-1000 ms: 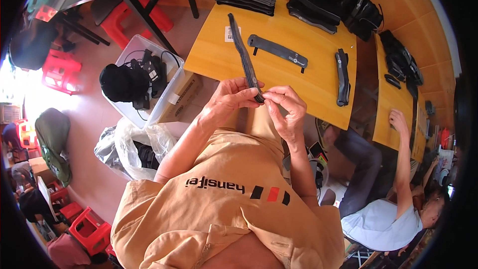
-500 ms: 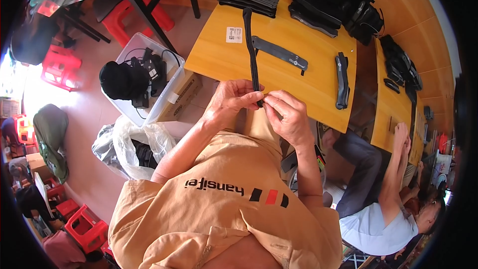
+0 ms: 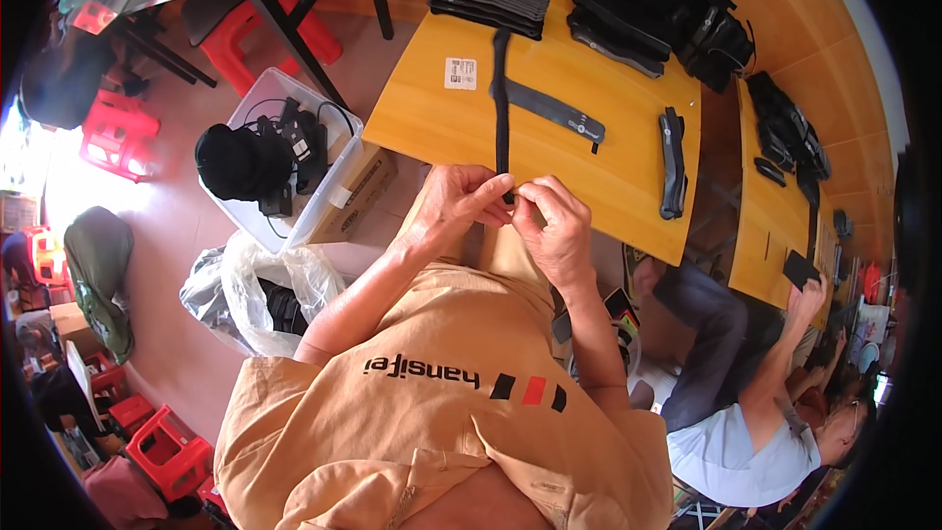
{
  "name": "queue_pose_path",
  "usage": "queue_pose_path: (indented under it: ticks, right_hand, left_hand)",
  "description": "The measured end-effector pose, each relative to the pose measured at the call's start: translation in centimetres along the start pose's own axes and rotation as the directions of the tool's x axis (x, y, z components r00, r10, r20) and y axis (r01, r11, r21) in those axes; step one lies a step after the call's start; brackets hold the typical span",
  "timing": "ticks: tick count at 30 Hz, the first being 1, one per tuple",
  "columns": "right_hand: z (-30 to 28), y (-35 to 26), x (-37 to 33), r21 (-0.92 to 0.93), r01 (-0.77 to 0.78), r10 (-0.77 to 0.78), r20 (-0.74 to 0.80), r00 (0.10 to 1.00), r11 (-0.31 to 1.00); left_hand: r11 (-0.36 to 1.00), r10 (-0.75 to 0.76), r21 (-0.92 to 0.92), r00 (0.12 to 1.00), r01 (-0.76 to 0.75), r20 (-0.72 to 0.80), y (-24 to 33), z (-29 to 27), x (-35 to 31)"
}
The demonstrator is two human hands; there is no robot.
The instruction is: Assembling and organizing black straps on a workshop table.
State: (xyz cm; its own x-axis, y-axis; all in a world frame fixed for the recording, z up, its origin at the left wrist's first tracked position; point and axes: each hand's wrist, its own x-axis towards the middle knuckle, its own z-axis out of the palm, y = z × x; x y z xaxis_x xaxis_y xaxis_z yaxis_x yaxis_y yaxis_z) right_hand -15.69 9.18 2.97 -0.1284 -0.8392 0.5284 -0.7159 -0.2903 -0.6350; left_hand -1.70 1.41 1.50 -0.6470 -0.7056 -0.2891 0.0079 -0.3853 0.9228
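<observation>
A long, narrow black strap (image 3: 501,108) stretches away from me over the yellow table's near edge. Its near end is pinched in my left hand (image 3: 458,204), thumb pressed on top. My right hand (image 3: 553,229) closes its fingertips at that same end, touching it; the fingers partly hide the tip. Beneath the strap's middle a flat dark grey band (image 3: 549,110) lies slantwise on the table, with a small pale mark at its right end. Another folded dark strap (image 3: 672,163) lies near the table's right edge.
The yellow table (image 3: 422,123) carries a stack of dark straps (image 3: 488,0) and a pile of black gear (image 3: 648,10). A plastic bin (image 3: 339,162) with black devices stands left, beside a clear bag (image 3: 260,294). A co-worker's hand (image 3: 807,296) holds a dark piece at right.
The strap's far end has swung slightly right and nearer me, and my hands have shifted a little. At right, the co-worker's hand now holds up a dark flat piece.
</observation>
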Motion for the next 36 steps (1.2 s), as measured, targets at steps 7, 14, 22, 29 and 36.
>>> queue_pose_path:
  ticks: [7,14,22,29,36]
  right_hand:
    - [0.7,-0.6,0.2,0.088,-0.074,0.076,-0.024,0.997,0.993]
    - [1.8,-0.5,0.6,0.15,-0.062,0.065,-0.018,0.998,0.987]
    - [2.2,-0.5,0.9,0.207,-0.166,0.158,0.054,0.986,0.964]
    - [2.7,-0.2,0.8,0.184,-0.143,0.137,0.042,0.99,0.972]
    - [2.3,-0.7,1.0,0.198,-0.115,0.117,-0.001,0.993,0.973]
  left_hand:
    - [0.842,0.18,0.513,0.983,-0.167,0.024,1.9,-0.2,-0.8]
    - [0.735,0.295,0.632,0.955,-0.247,0.029,1.6,-0.8,-0.9]
    - [0.772,0.236,0.59,0.968,-0.238,0.082,1.4,-1.1,-0.9]
    - [0.789,0.282,0.553,0.957,-0.268,0.062,2.3,-0.8,-1.1]
    - [0.771,0.123,0.599,0.973,-0.217,0.194,3.9,-1.8,-0.8]
